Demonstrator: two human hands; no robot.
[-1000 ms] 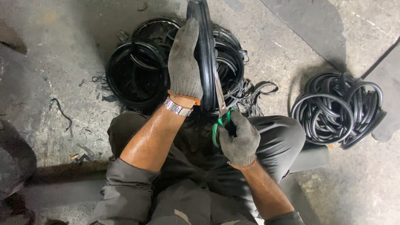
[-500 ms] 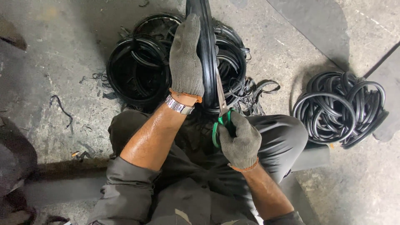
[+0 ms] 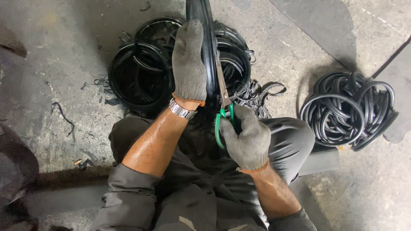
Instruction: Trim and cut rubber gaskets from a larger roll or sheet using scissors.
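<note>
The left hand (image 3: 189,64), in a grey knit glove with a metal watch (image 3: 181,109) at the wrist, lies flat with its fingers pressed together along a black rubber ring (image 3: 204,25) that stands on edge and runs up to twelve o'clock, out of the frame. The right hand (image 3: 248,139), gloved the same, is closed around the green handles of a pair of scissors (image 3: 224,112). Their blades point toward twelve o'clock and lie against the right side of the ring, just beside the left hand. Behind the ring, at eleven o'clock, a heap of black rubber rings (image 3: 143,68) rests on the concrete floor (image 3: 51,64). A second coil of rings (image 3: 349,109) lies well apart at three o'clock. Black trimmings (image 3: 62,115) are scattered at nine o'clock.
</note>
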